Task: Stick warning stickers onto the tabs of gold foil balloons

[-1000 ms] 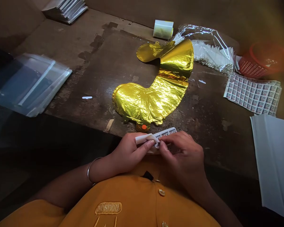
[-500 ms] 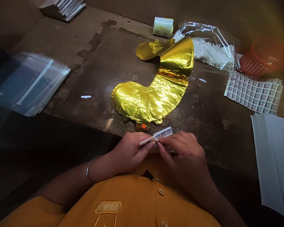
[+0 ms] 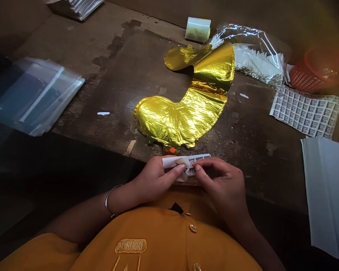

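My left hand (image 3: pixel 155 178) grips a white sticker sheet (image 3: pixel 199 157) printed with small CE marks, its thumb on top. The sheet's left part curls over, showing its plain back. At the printed face, my right hand (image 3: pixel 222 184) has thumb and forefinger pinched together against the sheet; a loose sticker between the tips is too small to tell. Just beyond both hands lies a flat gold foil balloon (image 3: pixel 183 113), curved and partly folded, on the dark wooden table (image 3: pixel 107 90). An orange dot (image 3: pixel 172 150) marks the balloon's near tab.
Clear plastic sleeves (image 3: pixel 36 98) lie at left. Along the back are a tape roll (image 3: pixel 197 30), a clear bag of white sticks (image 3: pixel 260 62) and a red basket (image 3: pixel 313 71). More sticker sheets (image 3: pixel 305 111) and white card (image 3: pixel 324 188) lie at right.
The sheet's bent left part has opened into a wider curl. My right fingertips have shifted slightly right, away from my left thumb. The balloon stays put.
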Motion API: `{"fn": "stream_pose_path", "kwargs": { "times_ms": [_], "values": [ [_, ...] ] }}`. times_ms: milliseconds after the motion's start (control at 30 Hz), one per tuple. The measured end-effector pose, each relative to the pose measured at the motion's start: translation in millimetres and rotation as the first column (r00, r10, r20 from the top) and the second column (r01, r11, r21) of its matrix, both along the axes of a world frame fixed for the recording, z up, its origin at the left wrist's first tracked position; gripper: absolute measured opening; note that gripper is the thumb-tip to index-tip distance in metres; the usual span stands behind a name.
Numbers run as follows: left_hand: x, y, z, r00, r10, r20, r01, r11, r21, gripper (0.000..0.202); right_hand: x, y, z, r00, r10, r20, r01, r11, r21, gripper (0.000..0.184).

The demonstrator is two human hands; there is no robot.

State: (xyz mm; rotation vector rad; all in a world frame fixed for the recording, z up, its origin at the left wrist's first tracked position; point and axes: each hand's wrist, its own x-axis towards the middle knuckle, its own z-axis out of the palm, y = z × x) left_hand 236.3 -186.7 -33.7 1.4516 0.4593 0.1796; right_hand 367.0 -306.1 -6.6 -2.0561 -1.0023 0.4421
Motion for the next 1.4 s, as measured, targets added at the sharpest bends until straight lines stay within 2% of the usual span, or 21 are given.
{"fn": "stream_pose_path", "kwargs": {
  "times_ms": [100,267,400,567,633,733,833,933,1033,1100,1167,1233,1267,1300,1333,1400],
  "values": [
    [0,-1,-1.9,1.0,0.02,-0.017,-0.02,1.0,-0.02,0.02,2,-1,-0.3,0.998,-0.01,-0.061,0.01,1.0,-0.004,0.01],
    [-1,-3,-4.4,0.999,0.032,0.001,-0.032,0.999,-0.034,0.02,2,-5,2.6,0.976,0.147,0.158,-0.146,0.989,-0.016,0.005],
    [-2,-2,-3.3,0.999,-0.018,0.04,0.014,0.996,0.085,0.02,0,-5,4.0,0.937,0.189,0.293,-0.182,0.982,-0.051,0.004],
    [-4,0,-3.2,0.997,-0.055,0.055,0.039,0.965,0.259,0.022,-2,-4,5.3,0.884,0.241,0.4,-0.224,0.97,-0.09,0.007],
    [-5,0,-3.6,0.997,-0.055,0.047,0.04,0.962,0.271,0.022,-3,-4,5.5,0.872,0.247,0.423,-0.23,0.969,-0.091,0.009],
    [-4,-1,-3.4,0.997,-0.047,0.055,0.034,0.975,0.219,0.021,-4,-3,4.4,0.87,0.223,0.441,-0.221,0.974,-0.056,0.01],
    [-3,-3,-2.9,0.999,-0.023,0.044,0.016,0.987,0.159,0.021,-4,-2,1.7,0.933,0.151,0.326,-0.154,0.988,-0.017,0.01],
    [-3,-4,-4.9,0.998,0.061,0.027,-0.064,0.99,0.127,0.018,-1,-2,-2.3,1.0,0.007,0.025,-0.006,1.0,-0.013,0.009],
    [-4,-4,-9.4,0.977,0.209,0.049,-0.213,0.97,0.117,0.045,2,-3,-6.0,0.948,-0.147,-0.281,0.146,0.989,-0.024,0.011],
    [-5,-2,-12.3,0.967,0.232,0.11,-0.25,0.948,0.197,0.052,3,-4,-6.7,0.914,-0.191,-0.357,0.198,0.98,-0.016,0.013],
    [-5,-1,-13.3,0.968,0.188,0.164,-0.231,0.923,0.307,0.039,3,-5,-5.7,0.956,-0.19,-0.223,0.206,0.977,0.05,0.011],
    [-4,1,-11.4,0.976,0.15,0.159,-0.197,0.919,0.341,0.031,2,-6,-4.4,0.979,-0.151,0.136,0.128,0.978,0.162,0.005],
    [-3,1,-9.5,0.979,0.146,0.139,-0.184,0.929,0.32,0.03,1,-6,-4.2,0.934,-0.116,0.339,0.049,0.978,0.2,0.005],
    [-2,1,-7.1,0.982,0.146,0.116,-0.173,0.945,0.278,0.03,0,-6,-4.7,0.856,-0.076,0.512,-0.039,0.977,0.211,0.009],
    [-1,2,-4.6,0.985,0.143,0.094,-0.161,0.961,0.226,0.03,-1,-6,-5.7,0.769,-0.031,0.638,-0.124,0.973,0.197,0.012],
    [0,2,0.0,0.991,0.123,0.055,-0.129,0.985,0.118,0.027,-4,-4,-8.7,0.639,0.048,0.768,-0.245,0.959,0.144,0.018]
  ]
}}
